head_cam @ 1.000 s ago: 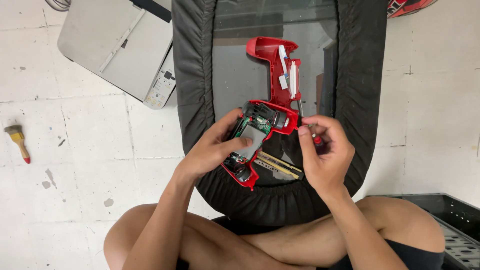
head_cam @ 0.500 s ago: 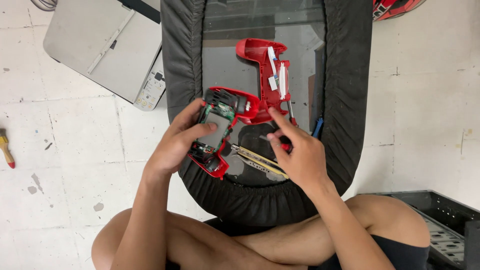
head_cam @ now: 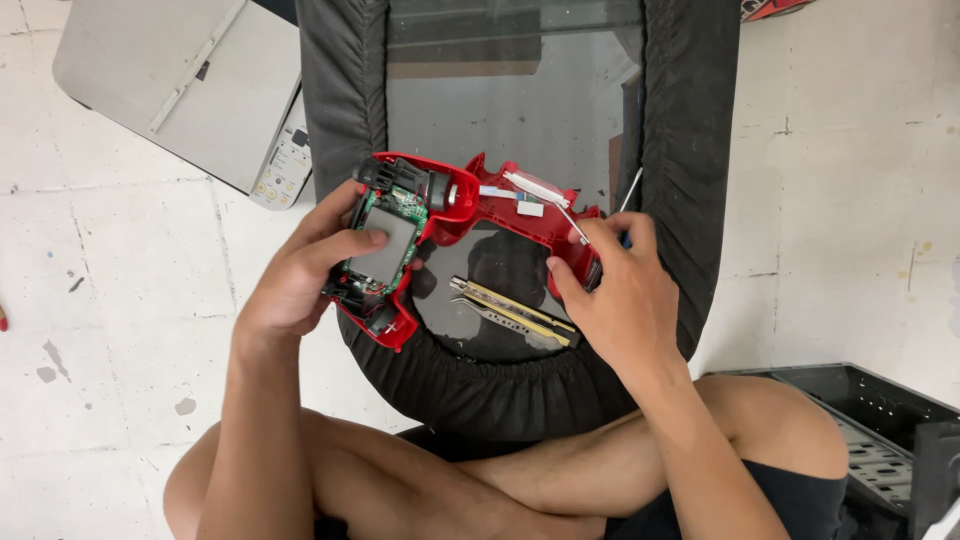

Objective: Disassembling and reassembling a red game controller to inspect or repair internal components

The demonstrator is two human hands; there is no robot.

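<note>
My left hand [head_cam: 295, 280] grips an opened red device half [head_cam: 440, 205], thumb pressed on the grey panel of its green circuit board [head_cam: 385, 245]. The other red cover half [head_cam: 520, 205], with white tape and a thin ribbon inside, lies sideways next to it and touches it. My right hand [head_cam: 620, 295] holds the cover's right end. A thin screwdriver [head_cam: 630, 187] sticks up from between its fingers. Both halves hover over a dark glass top [head_cam: 500, 100]. A flat metal strip with yellow edges [head_cam: 510, 312] lies on the glass between my hands.
A black fabric rim [head_cam: 340, 90] rings the glass. A grey flat printer [head_cam: 170, 80] sits on the white tiled floor at upper left. A black plastic crate [head_cam: 880, 420] stands at lower right. My crossed legs are at the bottom.
The red cover has swung from upright to lying sideways beside the board half. My right hand shifted from the middle to the cover's right end. The left hand kept its grip.
</note>
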